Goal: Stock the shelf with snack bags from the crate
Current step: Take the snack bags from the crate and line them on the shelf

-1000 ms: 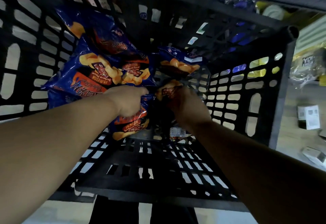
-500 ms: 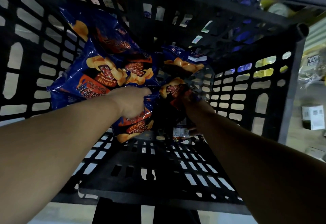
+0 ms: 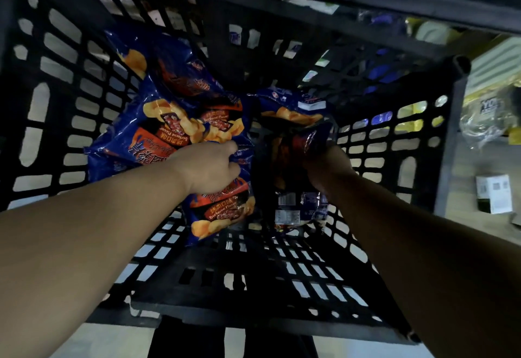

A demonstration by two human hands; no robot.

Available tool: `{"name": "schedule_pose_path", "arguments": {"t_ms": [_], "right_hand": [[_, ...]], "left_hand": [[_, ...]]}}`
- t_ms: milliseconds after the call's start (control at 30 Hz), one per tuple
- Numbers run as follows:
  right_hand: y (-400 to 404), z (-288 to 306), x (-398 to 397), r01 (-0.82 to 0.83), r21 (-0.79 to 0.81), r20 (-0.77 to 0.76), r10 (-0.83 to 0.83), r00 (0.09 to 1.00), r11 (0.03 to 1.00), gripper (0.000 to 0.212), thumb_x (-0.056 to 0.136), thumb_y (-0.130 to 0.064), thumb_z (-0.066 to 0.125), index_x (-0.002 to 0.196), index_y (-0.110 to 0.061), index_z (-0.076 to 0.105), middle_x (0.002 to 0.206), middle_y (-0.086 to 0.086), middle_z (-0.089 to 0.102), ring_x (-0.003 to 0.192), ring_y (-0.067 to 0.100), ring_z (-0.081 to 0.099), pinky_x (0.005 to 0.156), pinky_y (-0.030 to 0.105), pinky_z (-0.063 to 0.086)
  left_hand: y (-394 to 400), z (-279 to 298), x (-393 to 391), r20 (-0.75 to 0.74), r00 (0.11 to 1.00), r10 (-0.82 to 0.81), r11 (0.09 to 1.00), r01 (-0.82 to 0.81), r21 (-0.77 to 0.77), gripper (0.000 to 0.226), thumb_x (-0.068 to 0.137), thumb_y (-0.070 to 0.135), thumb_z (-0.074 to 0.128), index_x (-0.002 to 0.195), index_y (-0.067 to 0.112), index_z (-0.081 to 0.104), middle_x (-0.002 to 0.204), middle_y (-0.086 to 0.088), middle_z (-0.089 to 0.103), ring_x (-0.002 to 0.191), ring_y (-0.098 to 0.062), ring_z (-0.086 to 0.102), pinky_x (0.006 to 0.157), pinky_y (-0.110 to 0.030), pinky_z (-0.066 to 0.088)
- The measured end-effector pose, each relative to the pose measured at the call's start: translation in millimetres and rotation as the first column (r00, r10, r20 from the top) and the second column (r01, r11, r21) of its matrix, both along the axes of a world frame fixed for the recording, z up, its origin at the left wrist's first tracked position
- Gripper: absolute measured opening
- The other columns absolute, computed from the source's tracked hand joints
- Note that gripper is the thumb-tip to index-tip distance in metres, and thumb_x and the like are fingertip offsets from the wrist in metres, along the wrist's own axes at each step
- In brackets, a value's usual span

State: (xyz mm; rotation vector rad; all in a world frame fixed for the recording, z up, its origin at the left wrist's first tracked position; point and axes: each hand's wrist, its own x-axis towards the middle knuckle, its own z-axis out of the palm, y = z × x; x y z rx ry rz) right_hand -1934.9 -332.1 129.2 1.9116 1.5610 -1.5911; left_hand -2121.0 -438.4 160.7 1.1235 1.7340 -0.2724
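Both my arms reach down into a deep black slotted crate (image 3: pixel 70 109). My left hand (image 3: pixel 208 167) is closed on a bunch of blue and orange barbecue snack bags (image 3: pixel 174 121) that fan out to the left and below the hand. My right hand (image 3: pixel 324 169) is closed on the top of another blue snack bag (image 3: pixel 298 205), which hangs below it with its back label showing. One more blue bag (image 3: pixel 293 109) lies behind, near the crate's far wall.
The crate's slotted floor (image 3: pixel 253 267) lies below the bags. To the right, outside the crate, are a pale floor with a small white box (image 3: pixel 494 192) and a clear plastic package (image 3: pixel 485 121). Blue and yellow goods show through the far wall.
My right hand has closed further on its bag and drawn it upright, with its back label now hanging below. My left hand keeps its hold on the bunch of bags.
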Motion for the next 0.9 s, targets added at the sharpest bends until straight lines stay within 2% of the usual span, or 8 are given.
{"name": "schedule_pose_path", "arguments": {"t_ms": [100,233,333,433,567,700,800,900], "right_hand": [[11.6,24.4,1.6,-0.373,-0.088,0.050,0.378,0.925,0.924,0.021,0.093,-0.030,0.063,0.109,-0.017,0.062,0.089,0.002,0.065,0.081,0.017,0.062,0.059,0.025,0.047],[14.3,23.7,-8.3,-0.772,-0.223,0.137,0.803,0.580,0.595,0.043,0.091,-0.018,0.066,0.131,-0.013,0.050,0.115,0.009,0.062,0.100,0.023,0.060,0.083,0.034,0.053],[2.6,10.7,-14.9,-0.903,-0.167,0.224,0.907,0.358,0.397,0.050,0.092,-0.023,0.065,0.138,-0.018,0.046,0.120,0.008,0.059,0.102,0.023,0.058,0.087,0.035,0.051],[-9.7,-3.5,-17.8,-0.903,-0.152,0.249,0.900,0.358,0.401,0.059,0.090,-0.027,0.068,0.141,-0.021,0.040,0.125,0.009,0.057,0.105,0.027,0.057,0.079,0.033,0.049],[-25.6,-10.4,-14.8,-0.861,-0.228,0.302,0.873,0.382,0.455,0.086,0.083,-0.031,0.075,0.150,-0.020,0.020,0.145,0.014,0.042,0.128,0.036,0.045,0.101,0.047,0.043],[-38.7,-15.6,-6.0,-0.891,-0.160,0.395,0.855,0.337,0.425,0.057,0.096,-0.037,0.052,0.145,-0.017,0.029,0.137,0.013,0.050,0.125,0.034,0.048,0.104,0.051,0.035],[-44.5,-14.8,-10.5,-0.887,-0.078,0.364,0.841,0.400,0.455,0.040,0.096,-0.035,0.052,0.130,-0.014,0.049,0.124,0.013,0.059,0.111,0.032,0.057,0.090,0.042,0.045],[-45.9,-8.4,-16.6,-0.895,-0.096,0.407,0.837,0.364,0.436,0.053,0.092,-0.018,0.059,0.137,-0.006,0.035,0.127,0.017,0.056,0.112,0.035,0.057,0.087,0.044,0.046]], "left_hand": [[3.5,7.9,-2.6,-0.023,1.000,0.008,1.000,-0.008,0.014,0.050,0.098,0.046,0.035,0.142,0.024,0.030,0.130,-0.008,0.053,0.104,-0.023,0.050,0.077,-0.032,0.039],[8.3,17.7,-2.5,-0.060,0.994,-0.090,0.996,0.091,0.023,0.077,0.086,0.068,0.043,0.146,0.025,0.022,0.141,-0.003,0.044,0.119,-0.023,0.048,0.091,-0.034,0.044],[8.2,15.4,-0.3,-0.104,0.967,-0.230,0.973,0.231,-0.009,0.094,0.071,0.083,0.048,0.141,0.026,0.025,0.136,0.000,0.044,0.116,-0.023,0.049,0.088,-0.037,0.046],[1.4,3.1,5.6,-0.121,0.945,-0.304,0.953,0.303,-0.032,0.097,0.068,0.081,0.055,0.139,0.022,0.024,0.134,-0.002,0.043,0.115,-0.025,0.050,0.083,-0.036,0.045],[-11.4,-13.3,14.5,-0.216,0.897,-0.387,0.915,0.402,0.032,0.086,0.078,0.068,0.058,0.140,0.019,0.024,0.135,-0.006,0.042,0.120,-0.028,0.048,0.088,-0.039,0.041],[-23.4,-21.8,12.7,-0.256,0.886,-0.388,0.909,0.414,0.055,0.063,0.090,0.053,0.052,0.139,0.020,0.031,0.138,-0.006,0.045,0.122,-0.028,0.046,0.094,-0.039,0.036],[-28.8,-24.7,12.1,-0.239,0.896,-0.374,0.923,0.386,0.002,0.071,0.088,0.057,0.052,0.142,0.019,0.027,0.140,-0.008,0.044,0.125,-0.030,0.043,0.098,-0.042,0.035],[-31.2,-25.6,18.8,-0.220,0.888,-0.403,0.915,0.392,-0.094,0.082,0.084,0.057,0.058,0.145,0.018,0.021,0.143,-0.008,0.039,0.131,-0.030,0.035,0.103,-0.045,0.029]]}}
